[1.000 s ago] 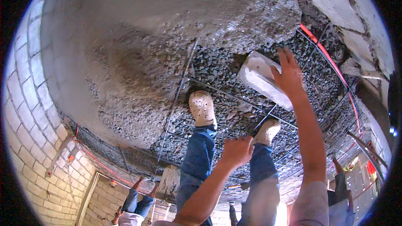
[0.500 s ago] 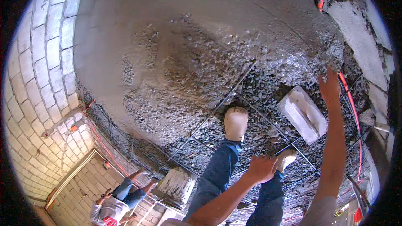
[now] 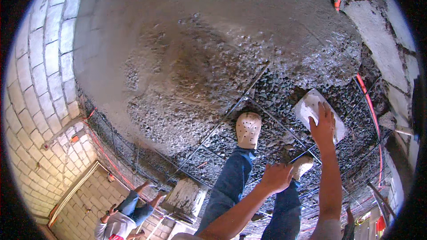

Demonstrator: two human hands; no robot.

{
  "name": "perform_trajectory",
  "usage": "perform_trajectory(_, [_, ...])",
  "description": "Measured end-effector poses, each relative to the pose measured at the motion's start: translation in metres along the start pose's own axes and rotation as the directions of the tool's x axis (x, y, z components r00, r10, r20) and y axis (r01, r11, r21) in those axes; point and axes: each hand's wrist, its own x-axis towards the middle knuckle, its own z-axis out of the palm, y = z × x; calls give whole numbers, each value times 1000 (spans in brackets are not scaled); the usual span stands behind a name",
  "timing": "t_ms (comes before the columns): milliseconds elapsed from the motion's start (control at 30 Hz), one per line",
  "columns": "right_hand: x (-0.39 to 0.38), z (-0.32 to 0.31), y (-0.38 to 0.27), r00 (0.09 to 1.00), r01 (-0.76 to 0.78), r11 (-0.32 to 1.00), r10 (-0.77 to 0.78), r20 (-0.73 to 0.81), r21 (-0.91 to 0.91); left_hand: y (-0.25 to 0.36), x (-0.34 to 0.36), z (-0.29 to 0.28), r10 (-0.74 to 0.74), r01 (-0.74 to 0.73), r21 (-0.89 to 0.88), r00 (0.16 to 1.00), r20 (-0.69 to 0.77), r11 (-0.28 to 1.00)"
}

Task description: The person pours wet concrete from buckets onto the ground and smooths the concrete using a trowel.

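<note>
My right hand (image 3: 324,126) is over a pale, rectangular hand float (image 3: 307,106), its fingers spread across the top. The float lies on dark gravel, right of my feet; whether my fingers touch it I cannot tell. My left hand (image 3: 275,179) is by my right shin, fingers curled and palm hidden, so what it holds, if anything, does not show. Steel reinforcing bars (image 3: 213,132) cross the gravel under my legs. Ahead spreads wet concrete (image 3: 187,75), rough and stony nearby and smoother farther off. My pale perforated clog (image 3: 248,129) stands beside its edge.
A block wall (image 3: 53,58) bounds the left side and broken masonry (image 3: 378,35) the right. An orange-red conduit (image 3: 369,95) runs along the right. Another person (image 3: 122,220) sits at lower left, near a mortar-stained block (image 3: 184,198).
My right hand has moved left and nearer, from beside the orange-red conduit to over the hand float. My left hand has stayed in place.
</note>
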Motion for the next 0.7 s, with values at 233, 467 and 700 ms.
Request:
perform_trajectory(233, [3, -7, 34, 1000, 1, 997, -1, -6, -77, 4, 6, -23, 12, -4, -59, 990, 137, 998])
perform_trajectory(467, [3, 17, 57, 992, -34, 995, 45, 118, -89, -4, 2, -14, 47, -46, -29, 998, 37, 999])
perform_trajectory(700, [-7, 24, 73, 964, -81, 996, 72, 256, 23, -5, 3, -24, 1, 6, -62, 993, 121, 998])
